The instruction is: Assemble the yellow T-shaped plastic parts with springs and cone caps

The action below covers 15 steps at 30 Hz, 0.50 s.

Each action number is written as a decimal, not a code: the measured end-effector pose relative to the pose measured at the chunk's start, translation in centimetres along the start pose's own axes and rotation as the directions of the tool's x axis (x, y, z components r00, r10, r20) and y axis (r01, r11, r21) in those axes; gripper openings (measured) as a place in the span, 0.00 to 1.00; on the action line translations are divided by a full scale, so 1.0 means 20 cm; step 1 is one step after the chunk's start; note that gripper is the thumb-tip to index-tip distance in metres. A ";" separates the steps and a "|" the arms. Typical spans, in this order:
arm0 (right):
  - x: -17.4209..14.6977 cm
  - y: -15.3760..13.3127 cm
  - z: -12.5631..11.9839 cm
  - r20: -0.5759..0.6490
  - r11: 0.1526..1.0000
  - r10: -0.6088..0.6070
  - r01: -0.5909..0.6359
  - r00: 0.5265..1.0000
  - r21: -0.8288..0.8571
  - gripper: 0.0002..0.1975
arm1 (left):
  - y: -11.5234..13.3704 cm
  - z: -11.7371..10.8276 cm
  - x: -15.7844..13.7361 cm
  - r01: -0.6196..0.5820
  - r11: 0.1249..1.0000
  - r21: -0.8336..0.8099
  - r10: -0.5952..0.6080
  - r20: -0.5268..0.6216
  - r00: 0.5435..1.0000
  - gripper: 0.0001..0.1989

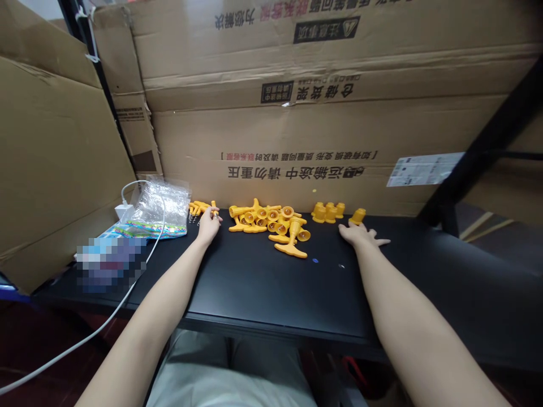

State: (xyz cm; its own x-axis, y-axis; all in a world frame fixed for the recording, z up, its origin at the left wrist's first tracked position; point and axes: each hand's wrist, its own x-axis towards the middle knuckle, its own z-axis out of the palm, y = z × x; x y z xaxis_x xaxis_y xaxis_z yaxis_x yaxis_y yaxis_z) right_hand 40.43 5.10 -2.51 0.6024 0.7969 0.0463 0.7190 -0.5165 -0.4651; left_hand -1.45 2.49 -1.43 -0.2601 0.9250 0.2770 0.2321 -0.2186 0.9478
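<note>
My left hand [208, 226] is closed round a yellow corkscrew handle [214, 206], and a bit of its metal spiral shows by the fingers. Beside it on the left lie several more yellow T-shaped handles with metal spirals [197, 209]. My right hand [360, 234] has its thumb and forefinger at a tilted yellow bell-shaped sleeve [358, 216], apparently gripping it, while the outer fingers spread to the right. Several similar yellow sleeves [330, 212] stand upright to its left. Between my hands lies a pile of yellow corkscrews [271, 217] with handles and sleeves joined.
A clear plastic bag [159, 206] lies on the left of the black table [271, 288], near a white charger [124, 211] with a cable. Cardboard [271, 130] walls off the back. A small blue scrap [315, 260] lies in front of the pile.
</note>
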 end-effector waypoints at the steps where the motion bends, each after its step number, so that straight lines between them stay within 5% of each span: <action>1: 0.01 0.00 0.00 0.009 1.000 -0.012 0.012 1.000 0.000 0.26 | 0.00 0.00 0.00 0.032 0.998 -0.047 -0.032 0.002 1.000 0.11; 8: 0.04 0.02 0.01 0.062 0.999 -0.022 0.024 0.998 -0.029 0.27 | 0.02 0.00 0.03 0.172 0.944 -0.281 -0.196 -0.057 0.979 0.11; 15: 0.06 0.01 0.00 -0.033 1.000 -0.019 0.020 0.999 0.014 0.23 | -0.01 0.00 0.04 0.138 0.953 -0.269 -0.191 -0.183 0.964 0.11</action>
State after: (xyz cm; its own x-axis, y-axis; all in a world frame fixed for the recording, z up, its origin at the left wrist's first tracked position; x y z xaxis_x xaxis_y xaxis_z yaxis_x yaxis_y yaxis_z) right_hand 41.30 6.05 -2.60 0.5997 0.7957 0.0846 0.7259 -0.4964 -0.4761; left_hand -1.76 3.26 -1.33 -0.4669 0.8768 0.1149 -0.0667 -0.1645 0.9841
